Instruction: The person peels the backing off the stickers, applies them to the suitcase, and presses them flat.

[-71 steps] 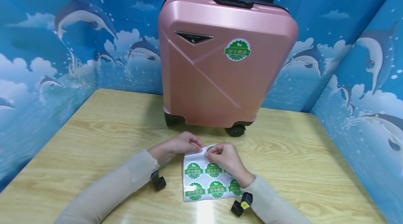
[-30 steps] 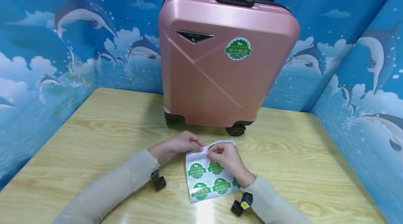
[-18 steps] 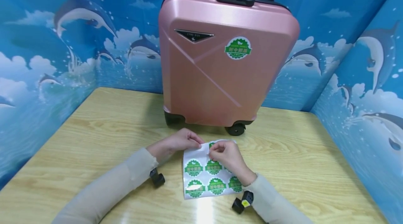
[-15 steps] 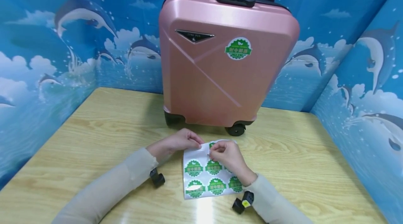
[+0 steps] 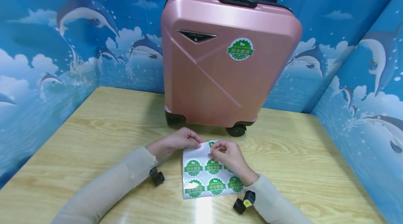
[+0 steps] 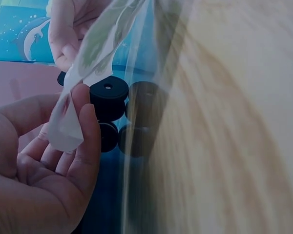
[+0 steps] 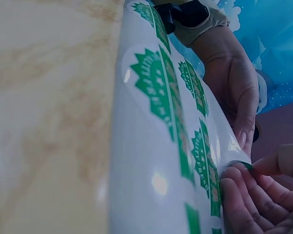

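A white sheet (image 5: 192, 152) with rows of round green stickers is held up in front of the suitcase, its top-left space bare. My left hand (image 5: 183, 139) pinches the sheet's top-left edge between thumb and fingers; the left wrist view shows the backing (image 6: 66, 139) bent in that grip. At the upper middle of the sheet, my right hand (image 5: 229, 154) pinches the edge of a sticker (image 7: 246, 165), a curled bit of white and green in the right wrist view. The right fingers hide part of the upper row.
A pink suitcase (image 5: 217, 87) with a black handle stands upright at the back of the wooden table (image 5: 104, 129). One round green sticker (image 5: 240, 49) is on its upper right front. Blue dolphin-print curtains (image 5: 132, 14) hang behind and at both sides.
The sheet was turned askew about a second ago and now lies nearly straight, a little further left. Both hands keep close to the same place; the right fingertips have shifted slightly at the sticker's edge.
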The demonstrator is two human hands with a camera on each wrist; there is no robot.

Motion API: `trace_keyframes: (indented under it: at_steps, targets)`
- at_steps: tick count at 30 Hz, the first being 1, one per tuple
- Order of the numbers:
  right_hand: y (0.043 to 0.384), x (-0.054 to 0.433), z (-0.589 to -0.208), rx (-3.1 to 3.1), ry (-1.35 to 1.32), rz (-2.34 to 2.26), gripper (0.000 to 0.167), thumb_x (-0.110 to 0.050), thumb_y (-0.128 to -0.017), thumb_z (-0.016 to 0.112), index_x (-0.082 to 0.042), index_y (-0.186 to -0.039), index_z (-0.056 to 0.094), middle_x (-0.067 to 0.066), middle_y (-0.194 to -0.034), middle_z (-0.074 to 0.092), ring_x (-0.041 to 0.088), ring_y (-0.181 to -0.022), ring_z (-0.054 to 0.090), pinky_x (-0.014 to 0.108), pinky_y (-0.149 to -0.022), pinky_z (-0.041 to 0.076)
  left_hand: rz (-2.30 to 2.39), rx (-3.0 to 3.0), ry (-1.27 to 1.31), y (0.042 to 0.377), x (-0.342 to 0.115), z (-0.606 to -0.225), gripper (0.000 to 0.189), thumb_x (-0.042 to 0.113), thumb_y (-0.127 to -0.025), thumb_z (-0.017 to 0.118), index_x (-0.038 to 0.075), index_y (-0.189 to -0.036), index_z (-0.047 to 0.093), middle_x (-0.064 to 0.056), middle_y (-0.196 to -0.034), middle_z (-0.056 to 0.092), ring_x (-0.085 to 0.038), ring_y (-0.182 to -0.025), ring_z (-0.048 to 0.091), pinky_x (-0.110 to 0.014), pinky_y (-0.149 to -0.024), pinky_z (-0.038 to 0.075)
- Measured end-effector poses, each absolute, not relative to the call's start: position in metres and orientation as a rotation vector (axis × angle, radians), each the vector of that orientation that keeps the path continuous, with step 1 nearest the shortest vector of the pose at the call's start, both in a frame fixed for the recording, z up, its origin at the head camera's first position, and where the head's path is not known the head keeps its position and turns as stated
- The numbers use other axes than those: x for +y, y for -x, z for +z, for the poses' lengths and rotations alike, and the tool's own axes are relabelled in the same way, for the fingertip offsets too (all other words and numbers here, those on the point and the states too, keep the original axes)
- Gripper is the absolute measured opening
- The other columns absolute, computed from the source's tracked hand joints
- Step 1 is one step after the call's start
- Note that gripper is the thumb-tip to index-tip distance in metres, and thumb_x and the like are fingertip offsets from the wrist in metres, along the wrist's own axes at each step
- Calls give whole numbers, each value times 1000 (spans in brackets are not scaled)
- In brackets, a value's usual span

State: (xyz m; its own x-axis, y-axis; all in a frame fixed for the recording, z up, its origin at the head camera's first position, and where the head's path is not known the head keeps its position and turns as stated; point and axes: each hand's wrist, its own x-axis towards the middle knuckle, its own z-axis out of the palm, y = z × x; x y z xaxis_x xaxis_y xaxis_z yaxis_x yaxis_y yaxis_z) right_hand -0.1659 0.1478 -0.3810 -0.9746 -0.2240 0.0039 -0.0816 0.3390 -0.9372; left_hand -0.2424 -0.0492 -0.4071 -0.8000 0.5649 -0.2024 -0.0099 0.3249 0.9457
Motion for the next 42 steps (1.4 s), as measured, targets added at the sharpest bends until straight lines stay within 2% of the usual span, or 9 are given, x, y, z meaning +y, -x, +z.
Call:
trace_keyframes:
  at_steps: [9,17,25,31,37,42]
  targets:
    - [168,150,-383,2533,271,-1643,9,5,-86,56,10,-86,63,19,-78,68,28,-71,66,26,-60,54,1467,2102,-538,244,-52,-408,22,3,-82,66,-5,-103,68,-11,-97,70,-8,-76,59,-21,-72,46]
    - [182,166,-405,2527,178,-1658,9,-2,-86,60,5,-88,66,13,-77,70,16,-68,66,24,-62,54,1425,2133,-514,247,-52,-405,19,4,-83,68,-1,-101,70,-8,-94,71,-10,-77,60,-23,-74,48]
    - [182,173,-409,2477,150,-1725,11,-1,-85,61,8,-89,66,14,-76,70,14,-67,66,25,-63,54,1381,2146,-579,249,-53,-404,18,3,-83,68,-2,-99,70,-7,-90,70,-10,-77,60,-24,-74,49]
    - [182,179,-410,2472,179,-1752,12,0,-86,60,10,-92,64,16,-79,70,13,-68,66,26,-64,55,1334,2177,-547,250,-52,-399,15,4,-83,68,3,-98,71,-3,-89,69,-11,-78,60,-25,-76,49]
    - [180,184,-410,2411,179,-1822,15,3,-87,59,15,-95,61,19,-81,69,12,-69,66,27,-65,56,1334,2175,-578,251,-53,-396,15,2,-83,68,2,-98,71,-4,-89,70,-11,-77,59,-25,-75,50]
    - [180,188,-411,2421,140,-1820,14,3,-87,58,14,-95,62,17,-80,69,13,-69,67,27,-66,56,1342,2174,-624,252,-55,-396,16,3,-83,68,1,-98,71,-4,-89,70,-10,-77,60,-24,-73,50]
